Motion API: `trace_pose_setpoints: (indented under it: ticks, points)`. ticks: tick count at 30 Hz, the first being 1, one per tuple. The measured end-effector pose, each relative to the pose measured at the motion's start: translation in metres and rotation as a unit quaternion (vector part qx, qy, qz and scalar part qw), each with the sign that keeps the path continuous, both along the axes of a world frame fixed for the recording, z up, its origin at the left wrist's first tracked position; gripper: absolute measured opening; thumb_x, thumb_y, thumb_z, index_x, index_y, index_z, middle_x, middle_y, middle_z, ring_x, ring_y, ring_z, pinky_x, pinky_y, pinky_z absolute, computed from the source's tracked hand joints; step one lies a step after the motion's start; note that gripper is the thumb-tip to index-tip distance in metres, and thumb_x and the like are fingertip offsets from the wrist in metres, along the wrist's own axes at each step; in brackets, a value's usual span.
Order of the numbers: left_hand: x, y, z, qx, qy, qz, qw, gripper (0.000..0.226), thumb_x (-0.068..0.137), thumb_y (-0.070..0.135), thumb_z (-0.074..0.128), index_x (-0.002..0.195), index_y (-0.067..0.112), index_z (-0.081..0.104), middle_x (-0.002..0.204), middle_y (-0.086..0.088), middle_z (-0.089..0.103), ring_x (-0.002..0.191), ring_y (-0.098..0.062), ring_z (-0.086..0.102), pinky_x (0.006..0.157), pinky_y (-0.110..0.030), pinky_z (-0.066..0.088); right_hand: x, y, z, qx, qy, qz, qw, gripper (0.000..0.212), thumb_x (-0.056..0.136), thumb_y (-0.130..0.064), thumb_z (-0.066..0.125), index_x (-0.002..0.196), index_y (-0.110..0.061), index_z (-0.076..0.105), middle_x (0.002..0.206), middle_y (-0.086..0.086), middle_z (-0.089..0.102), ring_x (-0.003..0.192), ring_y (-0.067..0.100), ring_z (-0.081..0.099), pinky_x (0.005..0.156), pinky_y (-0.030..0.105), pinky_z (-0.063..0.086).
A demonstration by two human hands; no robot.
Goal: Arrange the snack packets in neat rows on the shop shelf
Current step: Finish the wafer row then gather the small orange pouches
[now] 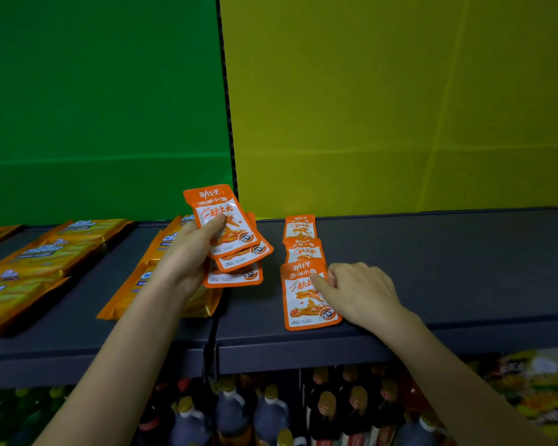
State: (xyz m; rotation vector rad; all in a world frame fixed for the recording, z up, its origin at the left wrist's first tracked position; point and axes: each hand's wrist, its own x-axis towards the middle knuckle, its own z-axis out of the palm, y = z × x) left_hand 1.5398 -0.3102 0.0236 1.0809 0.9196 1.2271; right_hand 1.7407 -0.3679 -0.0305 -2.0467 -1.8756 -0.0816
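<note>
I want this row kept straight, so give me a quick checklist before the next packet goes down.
1. Spare orange packets fanned in left hand: ok.
2. Front packet pinned flat by right hand: ok.
3. Row of three laid packets overlaps in one line: ok.
4. Front packet sits slightly tilted: not ok.
5. Bare shelf right of the row for another: ok.
6. Right hand free to take a packet: not ok.

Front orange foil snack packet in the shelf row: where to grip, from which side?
Front orange foil snack packet lies flat on the dark grey shelf, overlapping the packet behind. Its bottom edge sits at the shelf's front lip, so pinch that edge from the front; the right hand rests on its right side.
</note>
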Motion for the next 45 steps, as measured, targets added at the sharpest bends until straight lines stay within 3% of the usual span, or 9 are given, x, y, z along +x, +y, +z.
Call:
trace_pose_setpoints:
  ticks: [5, 11, 15, 21, 25, 32, 36, 41, 45]
  points:
    - [0.002, 0.002, -0.001, -0.003, 0.001, -0.009, 1.000, 0.010, 0.094, 0.018, 0.050, 0.091, 0.011, 0.057, 0.084, -0.006, 0.066, 0.049, -0.010, 0.067, 0.041, -0.024, 0.054, -0.002, 0.000, 0.003, -0.028, -0.022, -0.018, 0.999, 0.045, 0.093, -0.055, 0.030, 0.061, -0.024, 0.030, 0.095, 0.000, 0.064, 0.075, 0.014, 0.053, 0.067, 0.027, 0.035]
    - [0.013, 0.001, 0.000, 0.019, 0.006, -0.035, 0.999, 0.013, 0.094, 0.018, 0.049, 0.086, 0.012, 0.058, 0.066, 0.000, 0.072, 0.049, -0.009, 0.068, 0.043, -0.023, 0.054, -0.001, -0.001, 0.006, -0.056, -0.028, -0.020, 0.998, 0.041, 0.093, -0.055, 0.030, 0.089, -0.019, 0.048, 0.105, 0.002, 0.064, 0.094, 0.020, 0.062, 0.069, 0.028, 0.037]
    - [0.032, -0.001, -0.001, 0.031, 0.011, -0.056, 0.998, 0.014, 0.094, 0.017, 0.050, 0.086, 0.011, 0.059, 0.062, 0.001, 0.072, 0.051, -0.010, 0.068, 0.047, -0.025, 0.057, 0.010, -0.006, 0.011, -0.036, -0.037, -0.032, 0.998, 0.052, 0.090, -0.063, 0.028, 0.078, -0.018, 0.051, 0.099, 0.007, 0.064, 0.095, 0.029, 0.058, 0.068, 0.032, 0.035]
    - [0.084, -0.006, -0.001, 0.030, 0.029, -0.098, 0.994, 0.013, 0.092, 0.013, 0.051, 0.084, 0.008, 0.059, 0.054, 0.001, 0.070, 0.047, -0.010, 0.066, 0.046, -0.023, 0.055, 0.041, 0.000, 0.036, 0.077, 0.160, 0.022, 0.984, 0.053, 0.084, -0.071, 0.025, 0.070, -0.027, 0.051, 0.087, -0.005, 0.062, 0.092, 0.025, 0.057, 0.075, 0.037, 0.041]
    - [0.120, -0.012, 0.000, 0.021, 0.027, -0.123, 0.992, 0.014, 0.092, 0.012, 0.051, 0.085, 0.004, 0.060, 0.054, -0.002, 0.069, 0.046, -0.013, 0.066, 0.046, -0.024, 0.055, 0.060, 0.015, 0.046, 0.104, 0.196, 0.027, 0.975, 0.047, 0.077, -0.071, 0.045, 0.066, -0.025, 0.049, 0.067, -0.011, 0.055, 0.075, 0.015, 0.055, 0.065, 0.031, 0.037]
    - [0.157, -0.012, 0.006, -0.056, -0.046, -0.175, 0.982, 0.033, 0.095, 0.033, 0.041, 0.100, 0.007, 0.061, 0.084, -0.011, 0.071, 0.068, -0.021, 0.069, 0.065, -0.032, 0.057, 0.104, 0.033, 0.045, 0.050, 0.412, 0.113, 0.903, 0.028, 0.085, -0.034, 0.063, 0.071, -0.011, 0.060, 0.082, 0.016, 0.069, 0.075, 0.025, 0.062, 0.070, 0.037, 0.044]
    - [0.168, -0.007, 0.005, -0.060, -0.080, -0.195, 0.976, 0.040, 0.096, 0.036, 0.032, 0.106, 0.009, 0.060, 0.088, -0.011, 0.071, 0.074, -0.022, 0.069, 0.071, -0.035, 0.055, 0.114, 0.039, 0.041, 0.048, 0.475, 0.126, 0.870, 0.028, 0.090, -0.027, 0.058, 0.069, -0.010, 0.062, 0.071, 0.005, 0.065, 0.062, 0.014, 0.057, 0.065, 0.030, 0.042]
    - [0.171, 0.000, 0.007, -0.059, -0.025, -0.132, 0.989, 0.028, 0.096, 0.027, 0.043, 0.094, 0.007, 0.061, 0.067, -0.008, 0.073, 0.056, -0.017, 0.070, 0.055, -0.035, 0.058, 0.116, 0.045, 0.039, 0.043, 0.506, 0.126, 0.852, 0.031, 0.093, -0.027, 0.053, 0.085, -0.001, 0.069, 0.081, 0.007, 0.068, 0.067, 0.011, 0.060, 0.064, 0.023, 0.043]
    - [0.171, 0.010, 0.014, -0.051, -0.067, -0.137, 0.987, 0.029, 0.095, 0.028, 0.045, 0.094, 0.005, 0.061, 0.069, -0.010, 0.073, 0.058, -0.017, 0.070, 0.059, -0.034, 0.058, 0.116, 0.056, 0.046, 0.056, 0.550, 0.141, 0.821, 0.028, 0.093, -0.023, 0.053, 0.074, -0.010, 0.067, 0.053, -0.010, 0.066, 0.049, -0.003, 0.059, 0.049, 0.008, 0.042]
